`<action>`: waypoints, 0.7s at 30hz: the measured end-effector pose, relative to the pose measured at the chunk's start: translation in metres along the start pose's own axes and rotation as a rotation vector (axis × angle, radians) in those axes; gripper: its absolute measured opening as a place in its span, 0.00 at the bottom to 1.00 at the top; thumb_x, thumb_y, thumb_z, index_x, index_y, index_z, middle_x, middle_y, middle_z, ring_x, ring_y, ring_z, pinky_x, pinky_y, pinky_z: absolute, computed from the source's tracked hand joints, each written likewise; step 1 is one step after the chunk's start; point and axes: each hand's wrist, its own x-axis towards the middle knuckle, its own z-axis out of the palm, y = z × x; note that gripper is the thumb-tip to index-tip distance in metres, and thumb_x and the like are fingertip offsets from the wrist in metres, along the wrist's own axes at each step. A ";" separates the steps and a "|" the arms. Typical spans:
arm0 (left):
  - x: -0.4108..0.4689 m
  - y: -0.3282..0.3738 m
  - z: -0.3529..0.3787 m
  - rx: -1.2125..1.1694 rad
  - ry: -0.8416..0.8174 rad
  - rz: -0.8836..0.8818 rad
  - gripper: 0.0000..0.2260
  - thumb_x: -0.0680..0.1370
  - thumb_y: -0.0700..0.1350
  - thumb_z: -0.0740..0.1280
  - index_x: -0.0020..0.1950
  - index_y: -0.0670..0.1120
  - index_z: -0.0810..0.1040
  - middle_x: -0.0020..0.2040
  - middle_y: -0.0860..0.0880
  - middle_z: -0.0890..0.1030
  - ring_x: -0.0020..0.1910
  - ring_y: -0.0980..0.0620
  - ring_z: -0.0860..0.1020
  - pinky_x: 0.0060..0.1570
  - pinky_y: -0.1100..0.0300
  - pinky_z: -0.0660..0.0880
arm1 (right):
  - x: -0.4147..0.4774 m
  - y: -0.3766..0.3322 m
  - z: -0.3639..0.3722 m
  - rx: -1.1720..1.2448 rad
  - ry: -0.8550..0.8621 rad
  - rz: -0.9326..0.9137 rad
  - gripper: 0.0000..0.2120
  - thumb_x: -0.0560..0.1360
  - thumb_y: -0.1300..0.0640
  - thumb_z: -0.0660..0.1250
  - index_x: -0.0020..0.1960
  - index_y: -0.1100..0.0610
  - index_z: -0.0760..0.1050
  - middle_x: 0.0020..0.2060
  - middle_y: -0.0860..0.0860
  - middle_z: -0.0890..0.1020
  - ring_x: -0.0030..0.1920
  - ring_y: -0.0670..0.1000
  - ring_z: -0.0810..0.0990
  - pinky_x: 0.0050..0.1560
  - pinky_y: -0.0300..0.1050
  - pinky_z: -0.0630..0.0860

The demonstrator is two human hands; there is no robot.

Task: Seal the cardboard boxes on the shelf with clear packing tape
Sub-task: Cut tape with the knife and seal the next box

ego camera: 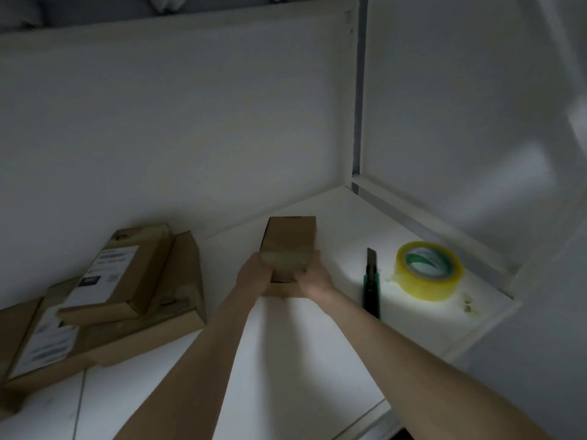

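On white shelf (317,344), near left: stacked boxes (127,281) lying closed, label print too blurred for reading. Mid-shelf: left hand (254,276) and right hand (313,281) gripping small cardboard box (290,236) from both sides, tape strip (284,260) crossing top. Further right: utility knife (371,281) lying beside tape roll (428,271).

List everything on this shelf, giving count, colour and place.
small cardboard box: one, brown, shelf middle, a tape strip across it
stacked cardboard boxes: at least three, brown, two white-labelled, left
tape roll: one, yellowish clear, right, lying flat
utility knife: one, green and black, between small box and roll
tape scraps: a few, pale, right of roll
shelf: one, white
left hand: grips small box's left side
right hand: grips its right side
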 end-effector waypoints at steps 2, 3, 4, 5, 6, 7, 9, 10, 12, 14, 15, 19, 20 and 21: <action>-0.006 -0.005 -0.002 -0.098 -0.023 -0.051 0.14 0.77 0.40 0.60 0.62 0.40 0.76 0.58 0.41 0.79 0.57 0.42 0.77 0.60 0.48 0.73 | -0.003 0.001 -0.004 0.042 -0.001 0.015 0.32 0.81 0.60 0.59 0.79 0.59 0.46 0.73 0.57 0.66 0.69 0.58 0.69 0.64 0.44 0.68; -0.013 -0.008 -0.002 -0.117 -0.032 -0.057 0.14 0.77 0.41 0.61 0.61 0.40 0.77 0.56 0.42 0.80 0.56 0.42 0.77 0.60 0.48 0.74 | -0.007 0.003 -0.006 0.045 -0.012 0.018 0.31 0.81 0.60 0.59 0.79 0.58 0.48 0.72 0.55 0.68 0.68 0.58 0.70 0.63 0.43 0.69; -0.021 -0.011 -0.003 -0.119 -0.034 -0.062 0.13 0.77 0.41 0.61 0.59 0.41 0.77 0.54 0.42 0.80 0.54 0.43 0.78 0.59 0.49 0.75 | -0.012 0.006 -0.007 0.043 -0.029 0.022 0.31 0.81 0.60 0.59 0.79 0.58 0.49 0.71 0.54 0.68 0.68 0.57 0.71 0.63 0.44 0.69; -0.030 -0.015 -0.005 -0.142 -0.027 -0.069 0.10 0.77 0.42 0.62 0.56 0.41 0.78 0.52 0.43 0.80 0.52 0.44 0.78 0.57 0.51 0.75 | -0.018 0.010 -0.010 0.038 -0.051 0.023 0.29 0.81 0.59 0.59 0.79 0.57 0.52 0.71 0.54 0.69 0.67 0.57 0.71 0.63 0.44 0.69; -0.040 -0.020 -0.007 -0.188 -0.026 -0.076 0.07 0.78 0.42 0.63 0.52 0.42 0.78 0.49 0.45 0.81 0.51 0.45 0.78 0.55 0.53 0.75 | -0.024 0.013 -0.014 0.027 -0.073 0.009 0.26 0.81 0.58 0.59 0.77 0.57 0.57 0.71 0.54 0.70 0.66 0.56 0.72 0.63 0.45 0.70; -0.050 -0.025 -0.009 -0.252 -0.029 -0.083 0.05 0.79 0.42 0.63 0.49 0.44 0.78 0.48 0.45 0.80 0.50 0.46 0.78 0.52 0.55 0.74 | -0.030 0.014 -0.018 0.000 -0.095 -0.005 0.22 0.82 0.57 0.59 0.75 0.57 0.62 0.69 0.54 0.72 0.65 0.55 0.73 0.63 0.45 0.71; -0.065 -0.034 -0.010 -0.339 -0.025 -0.082 0.07 0.80 0.45 0.62 0.54 0.45 0.77 0.52 0.44 0.79 0.54 0.45 0.77 0.55 0.55 0.73 | -0.041 0.013 -0.026 -0.079 -0.100 -0.010 0.20 0.83 0.55 0.56 0.74 0.59 0.64 0.69 0.56 0.71 0.67 0.56 0.72 0.64 0.46 0.69; -0.070 -0.036 -0.008 -0.338 -0.012 -0.067 0.11 0.81 0.47 0.62 0.61 0.44 0.75 0.56 0.44 0.78 0.57 0.44 0.77 0.59 0.53 0.73 | -0.046 0.011 -0.027 -0.111 -0.077 -0.003 0.21 0.83 0.54 0.56 0.74 0.60 0.63 0.71 0.57 0.70 0.68 0.57 0.70 0.65 0.46 0.68; -0.080 -0.035 -0.004 -0.278 -0.008 0.005 0.16 0.80 0.49 0.62 0.66 0.44 0.72 0.59 0.45 0.78 0.59 0.43 0.76 0.62 0.47 0.72 | -0.052 0.009 -0.023 -0.150 -0.040 -0.001 0.23 0.83 0.52 0.57 0.74 0.61 0.63 0.70 0.57 0.70 0.68 0.57 0.70 0.66 0.48 0.69; -0.089 -0.032 0.001 -0.171 -0.001 0.063 0.16 0.81 0.48 0.61 0.66 0.44 0.71 0.58 0.45 0.79 0.57 0.43 0.77 0.60 0.49 0.73 | -0.056 0.010 -0.019 -0.216 -0.024 -0.022 0.20 0.83 0.52 0.57 0.71 0.61 0.68 0.66 0.58 0.74 0.61 0.56 0.75 0.62 0.52 0.74; -0.094 -0.033 0.002 -0.118 0.018 0.071 0.15 0.81 0.47 0.60 0.66 0.44 0.71 0.58 0.45 0.79 0.57 0.43 0.77 0.59 0.50 0.73 | -0.059 0.012 -0.018 -0.252 -0.012 -0.033 0.18 0.83 0.54 0.56 0.69 0.62 0.70 0.63 0.58 0.76 0.58 0.56 0.76 0.60 0.53 0.75; -0.111 -0.047 0.002 -0.087 0.063 0.083 0.14 0.82 0.44 0.57 0.66 0.45 0.73 0.58 0.46 0.80 0.57 0.44 0.77 0.58 0.53 0.73 | -0.067 0.025 -0.024 -0.307 0.041 -0.092 0.17 0.83 0.59 0.53 0.62 0.68 0.75 0.54 0.61 0.79 0.55 0.61 0.77 0.57 0.55 0.75; -0.115 -0.050 0.001 -0.136 0.054 0.075 0.13 0.82 0.43 0.57 0.66 0.45 0.74 0.57 0.46 0.80 0.57 0.44 0.77 0.57 0.54 0.73 | -0.069 0.026 -0.027 -0.309 0.028 -0.097 0.16 0.83 0.60 0.53 0.57 0.67 0.78 0.50 0.61 0.79 0.53 0.59 0.77 0.54 0.52 0.74; -0.118 -0.052 0.001 -0.202 0.040 0.056 0.12 0.82 0.42 0.57 0.63 0.45 0.75 0.56 0.46 0.80 0.55 0.44 0.77 0.56 0.55 0.72 | -0.069 0.026 -0.030 -0.321 0.009 -0.091 0.16 0.82 0.61 0.53 0.48 0.64 0.78 0.45 0.59 0.78 0.50 0.57 0.76 0.49 0.49 0.72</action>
